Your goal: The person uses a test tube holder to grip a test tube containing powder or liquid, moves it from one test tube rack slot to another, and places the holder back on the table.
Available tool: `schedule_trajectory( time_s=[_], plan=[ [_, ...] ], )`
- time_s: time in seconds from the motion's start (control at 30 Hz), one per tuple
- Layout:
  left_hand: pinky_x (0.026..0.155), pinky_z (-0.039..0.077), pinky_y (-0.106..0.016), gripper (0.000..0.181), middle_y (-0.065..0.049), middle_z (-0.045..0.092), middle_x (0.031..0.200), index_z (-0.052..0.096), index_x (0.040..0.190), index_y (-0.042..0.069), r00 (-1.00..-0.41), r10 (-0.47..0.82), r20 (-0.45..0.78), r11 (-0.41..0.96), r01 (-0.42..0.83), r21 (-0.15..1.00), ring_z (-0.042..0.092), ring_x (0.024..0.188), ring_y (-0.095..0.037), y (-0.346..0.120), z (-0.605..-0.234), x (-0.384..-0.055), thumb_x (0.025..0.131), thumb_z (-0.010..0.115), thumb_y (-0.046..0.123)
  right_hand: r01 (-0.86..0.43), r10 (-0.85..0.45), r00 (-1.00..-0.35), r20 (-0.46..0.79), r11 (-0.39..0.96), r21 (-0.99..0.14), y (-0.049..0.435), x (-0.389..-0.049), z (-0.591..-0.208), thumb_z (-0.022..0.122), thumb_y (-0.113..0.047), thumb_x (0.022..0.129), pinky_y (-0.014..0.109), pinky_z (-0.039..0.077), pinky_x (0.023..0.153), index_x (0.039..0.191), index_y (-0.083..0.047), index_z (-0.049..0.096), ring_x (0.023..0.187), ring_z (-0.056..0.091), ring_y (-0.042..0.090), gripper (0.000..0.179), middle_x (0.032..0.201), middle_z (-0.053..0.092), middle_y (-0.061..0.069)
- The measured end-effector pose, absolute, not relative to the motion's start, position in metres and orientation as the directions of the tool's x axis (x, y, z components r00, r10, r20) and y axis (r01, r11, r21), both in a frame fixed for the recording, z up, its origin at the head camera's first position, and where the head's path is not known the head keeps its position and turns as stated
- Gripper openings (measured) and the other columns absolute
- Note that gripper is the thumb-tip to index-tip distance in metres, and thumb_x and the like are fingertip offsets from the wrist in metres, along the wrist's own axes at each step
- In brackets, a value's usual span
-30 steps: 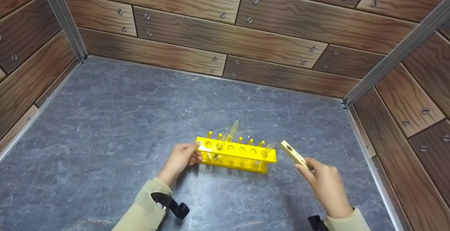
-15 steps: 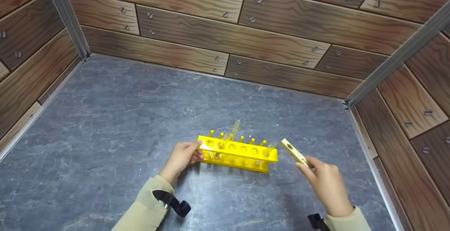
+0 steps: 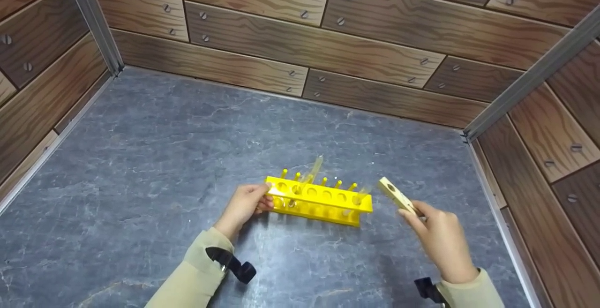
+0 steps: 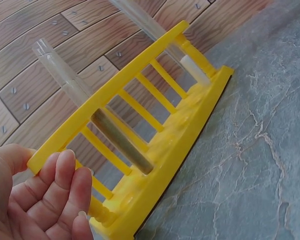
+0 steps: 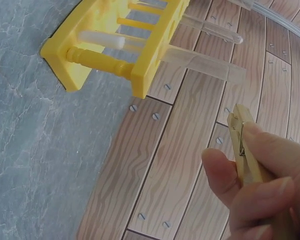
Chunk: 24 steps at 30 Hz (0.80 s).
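Yellow test-tube rack (image 3: 318,200), glossy plastic, stands on the grey-blue marbled counter (image 3: 164,158) between the person's two hands. Its top rail has a row of six round holes, with six upright pegs along the far side, and turned posts join rail and base at the ends. One glass tube (image 4: 122,142), its lower part filled with something greyish brown, sits in the second hole from the left; another glass tube (image 4: 145,20), with white contents (image 4: 195,69) at the bottom, sits in the hole at the right end.

The left hand (image 3: 243,205) has its grip on the rack's left end, thumb and fingers pinching the rail. The right hand (image 3: 443,237) pinches a wooden test-tube clamp (image 3: 398,197), whose tip is near the rack's right end without touching it.

From the head, the tubes are faint and their contents hard to read; the left wrist view shows both fillings clearly. Only the right wrist view brings out the clamp's wire spring (image 5: 241,140) and a clear rounded end (image 5: 212,29) jutting past the rail beyond the nearest tube. The head view alone takes in both hands together, along with the plank-patterned walls (image 3: 258,41) meeting at grey corner strips (image 3: 93,22).
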<state>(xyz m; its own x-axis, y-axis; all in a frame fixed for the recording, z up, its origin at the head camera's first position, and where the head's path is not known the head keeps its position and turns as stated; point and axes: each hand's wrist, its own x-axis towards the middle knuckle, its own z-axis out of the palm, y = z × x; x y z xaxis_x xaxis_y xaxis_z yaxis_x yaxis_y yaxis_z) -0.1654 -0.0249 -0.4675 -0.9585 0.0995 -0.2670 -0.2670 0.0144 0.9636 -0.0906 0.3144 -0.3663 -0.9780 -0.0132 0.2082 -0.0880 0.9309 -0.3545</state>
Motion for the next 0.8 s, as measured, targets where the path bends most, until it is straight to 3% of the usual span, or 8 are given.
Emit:
schedule_trajectory(
  time_s=[0.3, 0.8],
  plan=[
    [0.054, 0.046, -0.025, 0.035, -0.004, 0.064, 0.064, 0.066, 0.081, -0.007, -0.957, 0.078, -0.28, -0.001, -0.28, 0.96, 0.062, 0.058, -0.015, -0.023, -0.48, -0.171, 0.092, 0.056, 0.024, -0.129, -0.043, -0.97, 0.238, 0.926, -0.355, 0.308, -0.092, -0.366, 0.069, -0.016, 0.085, 0.024, 0.035, 0.039, 0.101, -0.001, 0.068, 0.044, 0.045, 0.009, 0.022, 0.077, 0.067, 0.009],
    [0.053, 0.046, -0.024, 0.034, -0.004, 0.063, 0.063, 0.066, 0.082, -0.009, -0.959, 0.083, -0.27, -0.012, -0.272, 0.962, 0.06, 0.056, -0.013, -0.023, -0.483, -0.172, 0.092, 0.055, 0.022, -0.114, -0.041, -0.978, 0.204, 0.925, -0.362, 0.302, -0.09, -0.364, 0.067, -0.019, 0.086, 0.025, 0.035, 0.038, 0.101, -0.002, 0.068, 0.043, 0.046, 0.009, 0.023, 0.073, 0.066, 0.007]
  ],
)
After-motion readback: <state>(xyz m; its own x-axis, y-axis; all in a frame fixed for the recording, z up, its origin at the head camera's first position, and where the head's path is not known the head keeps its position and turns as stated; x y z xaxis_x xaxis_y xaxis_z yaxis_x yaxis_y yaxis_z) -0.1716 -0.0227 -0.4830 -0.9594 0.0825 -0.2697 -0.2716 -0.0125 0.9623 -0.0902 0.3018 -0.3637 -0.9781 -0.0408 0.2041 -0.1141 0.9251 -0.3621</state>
